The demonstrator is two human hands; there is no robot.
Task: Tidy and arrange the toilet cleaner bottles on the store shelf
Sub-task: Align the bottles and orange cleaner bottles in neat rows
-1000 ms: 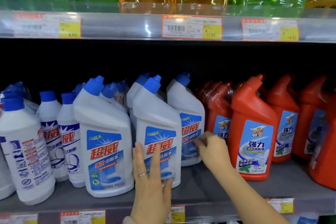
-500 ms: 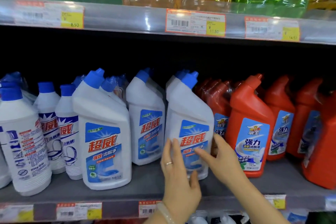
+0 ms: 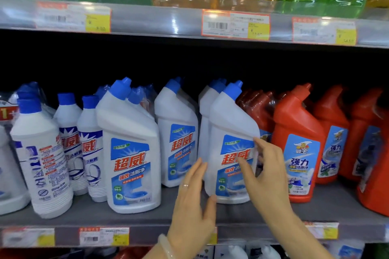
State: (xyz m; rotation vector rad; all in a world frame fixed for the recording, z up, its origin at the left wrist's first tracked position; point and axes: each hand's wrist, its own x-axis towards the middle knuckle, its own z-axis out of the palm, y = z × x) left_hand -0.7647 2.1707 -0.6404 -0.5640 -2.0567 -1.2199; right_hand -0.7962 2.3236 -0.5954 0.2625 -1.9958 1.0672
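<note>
Far left on the grey shelf (image 3: 84, 218) I see cylindrical white bottles (image 3: 42, 160) with blue caps. Next, a front white toilet cleaner bottle (image 3: 130, 153) with an angled neck stands near the edge, and a rear white bottle (image 3: 177, 145) stands further back. My left hand (image 3: 192, 206) is flat, fingers straight, thumb touching the lower left of the third white bottle (image 3: 229, 124), which stands upright towards the shelf front. My right hand (image 3: 267, 166) is spread against its right side, thumb on the label, forefinger tip on the edge. Red toilet cleaner bottles (image 3: 296, 132) stand just beside.
</note>
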